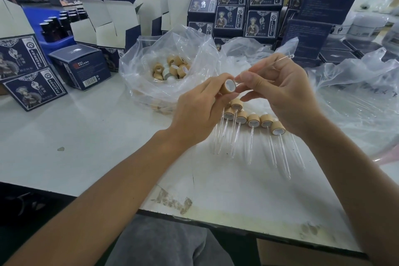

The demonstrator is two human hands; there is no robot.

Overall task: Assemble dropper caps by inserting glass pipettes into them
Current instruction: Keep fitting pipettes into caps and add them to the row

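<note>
caps in bag, seemingly behind droppers

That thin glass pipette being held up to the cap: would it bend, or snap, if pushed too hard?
Probably snap. The glass pipette in the right hand looks clear, thin and perfectly straight, so it is likely rigid and fragile. Being so slender, it is likely very light. The finished droppers lie flat on the table, and their round tubes might roll if nudged.

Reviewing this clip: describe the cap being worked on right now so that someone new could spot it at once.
Start at the white table, then the two hands raised above the row of finished droppers. The cap is pinched in the left hand, white opening facing the right hand. Unlike the finished ones, it is held off the table, its glass pipette pointing up and away.
</note>
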